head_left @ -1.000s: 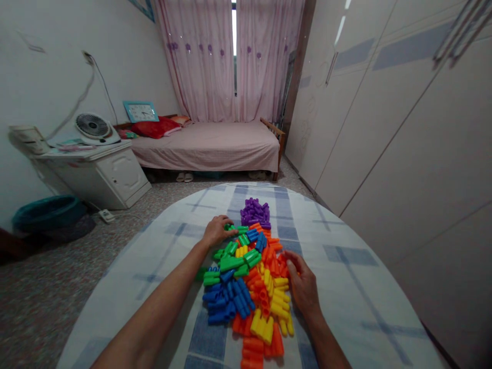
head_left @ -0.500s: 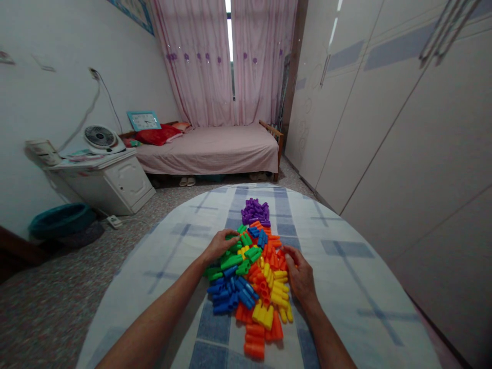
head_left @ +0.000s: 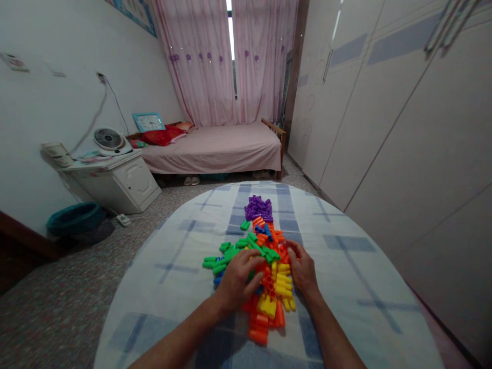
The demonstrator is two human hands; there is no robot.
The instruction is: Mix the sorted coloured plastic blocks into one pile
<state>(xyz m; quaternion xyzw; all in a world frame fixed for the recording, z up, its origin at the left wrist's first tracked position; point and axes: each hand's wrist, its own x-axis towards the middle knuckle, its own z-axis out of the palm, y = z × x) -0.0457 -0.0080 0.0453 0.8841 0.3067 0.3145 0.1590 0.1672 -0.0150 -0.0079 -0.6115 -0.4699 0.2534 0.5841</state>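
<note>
Basically one mixed heap of smooth, glossy plastic blocks mid-worktop (head_left: 346, 287), on a checked blue-and-white cloth (head_left: 172, 246); shapes look like short tubes joined side by side, some ends round and hollow. Green blocks (head_left: 230, 252) lie at left and across the middle, yellow blocks (head_left: 283, 284) at right, orange blocks (head_left: 258, 328) at the near end and along the right, blue blocks (head_left: 217, 281) partly hidden. Purple blocks (head_left: 258, 207) sit bunched at the far end. Left hand (head_left: 238, 279) arches over the heap, fingers bent, thumb apart; can't tell if it grips anything. Right hand (head_left: 303, 269) curls beside the orange ones, grip unclear. Containers: round bin (head_left: 75, 218) on the floor, teal plastic liner, contents unreadable.
</note>
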